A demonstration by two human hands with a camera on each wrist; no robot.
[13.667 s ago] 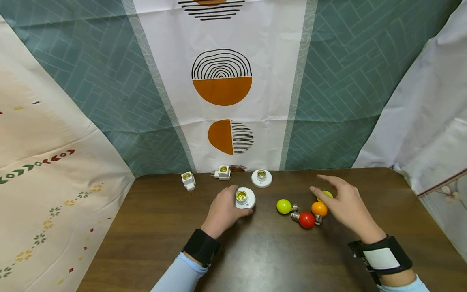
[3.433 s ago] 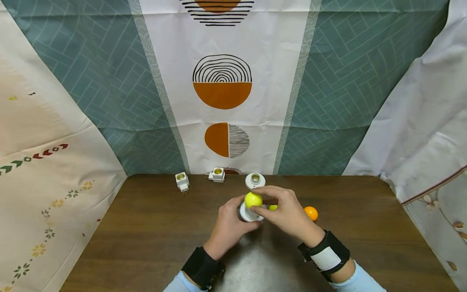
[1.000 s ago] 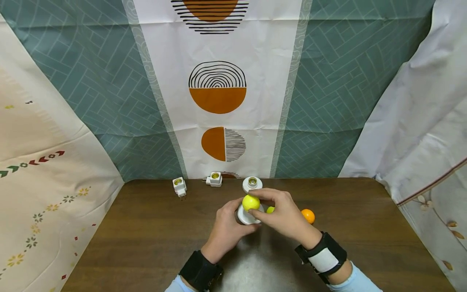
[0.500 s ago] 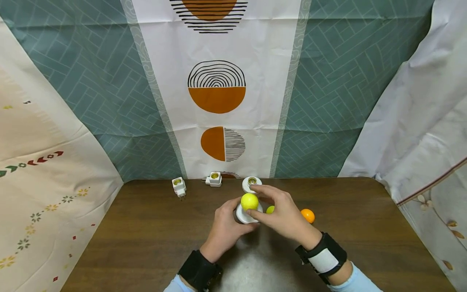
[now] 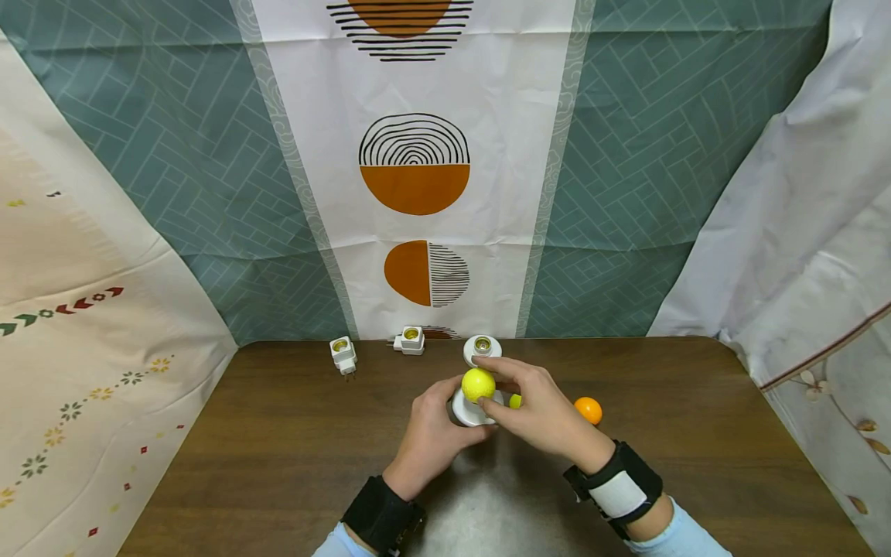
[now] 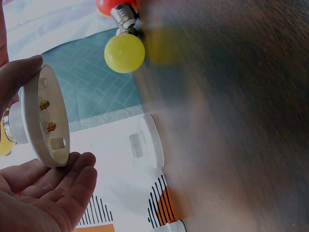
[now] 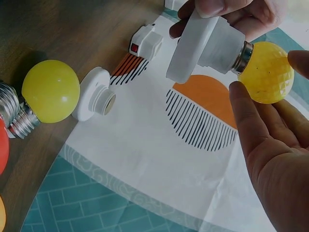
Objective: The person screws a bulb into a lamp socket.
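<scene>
My left hand (image 5: 435, 433) grips a round white lamp holder (image 5: 468, 414) by its rim, with fingers on one side and thumb on the other. The left wrist view shows the holder's hollow underside, with brass screws (image 6: 45, 105), raised off the table. A yellow light bulb (image 5: 478, 384) stands in the holder's socket, and in the right wrist view a strip of its metal base (image 7: 243, 58) shows between globe and socket. My right hand (image 5: 546, 410) pinches the bulb's globe between thumb and fingers. How deep the bulb sits is hidden.
Behind the hands stands another round white lamp holder (image 5: 470, 353). Two white plug-in sockets (image 5: 343, 357) lie along the table's back edge. A yellow-green bulb (image 5: 515, 401), an orange bulb (image 5: 588, 411) and a red bulb (image 7: 3, 150) lie right, partly hidden by my right hand.
Earlier, my right hand hovered over the loose bulbs and the holder had no bulb. Now a yellow bulb is in it. Over the last second my right fingers shift slightly round the globe.
</scene>
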